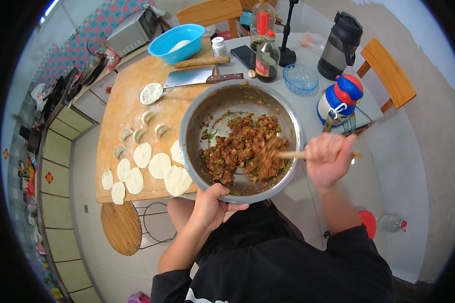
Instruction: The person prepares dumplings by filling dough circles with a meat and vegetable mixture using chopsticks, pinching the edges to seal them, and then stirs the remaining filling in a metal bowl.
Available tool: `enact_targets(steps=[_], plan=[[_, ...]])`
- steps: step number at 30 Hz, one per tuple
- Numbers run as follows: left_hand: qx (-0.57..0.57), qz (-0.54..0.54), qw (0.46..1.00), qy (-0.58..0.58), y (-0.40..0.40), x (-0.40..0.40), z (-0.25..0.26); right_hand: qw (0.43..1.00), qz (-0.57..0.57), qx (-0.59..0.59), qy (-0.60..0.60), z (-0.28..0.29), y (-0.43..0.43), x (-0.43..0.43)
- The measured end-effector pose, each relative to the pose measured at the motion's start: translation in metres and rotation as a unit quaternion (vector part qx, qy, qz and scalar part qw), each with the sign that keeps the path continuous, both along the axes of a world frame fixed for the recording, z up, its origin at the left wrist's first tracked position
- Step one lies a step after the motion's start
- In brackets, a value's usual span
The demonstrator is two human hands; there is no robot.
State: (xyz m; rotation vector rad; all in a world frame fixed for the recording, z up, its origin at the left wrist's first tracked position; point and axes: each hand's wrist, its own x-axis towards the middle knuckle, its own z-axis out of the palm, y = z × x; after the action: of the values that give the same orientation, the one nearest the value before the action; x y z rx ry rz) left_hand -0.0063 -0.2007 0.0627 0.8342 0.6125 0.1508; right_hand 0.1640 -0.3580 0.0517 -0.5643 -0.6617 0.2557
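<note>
My left hand [211,206] grips the near rim of a stainless steel bowl [189,125], its thumb over the edge. Inside lies a brown minced filling [227,153] with green and orange bits. A wooden stick, probably chopsticks [294,155], is clenched in my right hand [326,159] over the bowl's right rim. Its far end is blurred in the filling. Left of the bowl, round dough wrappers [159,166] lie flat on a wooden board [113,102]. Behind them sit several folded dumplings [162,130].
Farther back on the board are a spoon of flour [151,93], a cleaver [191,77], a rolling pin [202,62] and a blue basin [174,41] holding dough. Sauce bottles [267,58], a glass bowl [300,78], a jug [339,45] and a child's bottle [339,102] stand rightward.
</note>
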Motion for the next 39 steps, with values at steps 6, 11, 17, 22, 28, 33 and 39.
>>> enact_targets(steps=[6, 11, 17, 22, 28, 33, 39], plan=[[-0.021, 0.012, 1.0, 0.009, 0.004, -0.005, -0.005, 0.998, -0.032, 0.018, -0.052, -0.008, 0.0, -0.007], [0.022, 0.02, 0.999, 0.014, 0.007, -0.005, -0.008, 0.987, 0.002, -0.139, -0.079, 0.017, -0.01, -0.015], [0.021, 0.037, 0.999, 0.007, 0.003, -0.004, -0.011, 0.867, 0.1, -0.454, -0.182, 0.057, -0.04, 0.005], [0.014, 0.013, 1.0, 0.005, 0.003, 0.0, -0.009, 0.843, 0.017, -0.399, -0.36, 0.066, -0.025, 0.032], [0.007, 0.021, 1.0, -0.002, 0.003, 0.01, -0.009, 0.776, -0.044, -0.392, -0.493, 0.046, -0.044, 0.026], [0.012, -0.02, 0.999, 0.022, -0.006, 0.04, -0.005, 0.837, -0.055, -0.339, -0.426, 0.041, -0.032, 0.039], [-0.034, -0.036, 0.998, 0.038, -0.007, 0.049, -0.01, 0.791, -0.125, -0.429, -0.418, 0.034, -0.068, 0.073]])
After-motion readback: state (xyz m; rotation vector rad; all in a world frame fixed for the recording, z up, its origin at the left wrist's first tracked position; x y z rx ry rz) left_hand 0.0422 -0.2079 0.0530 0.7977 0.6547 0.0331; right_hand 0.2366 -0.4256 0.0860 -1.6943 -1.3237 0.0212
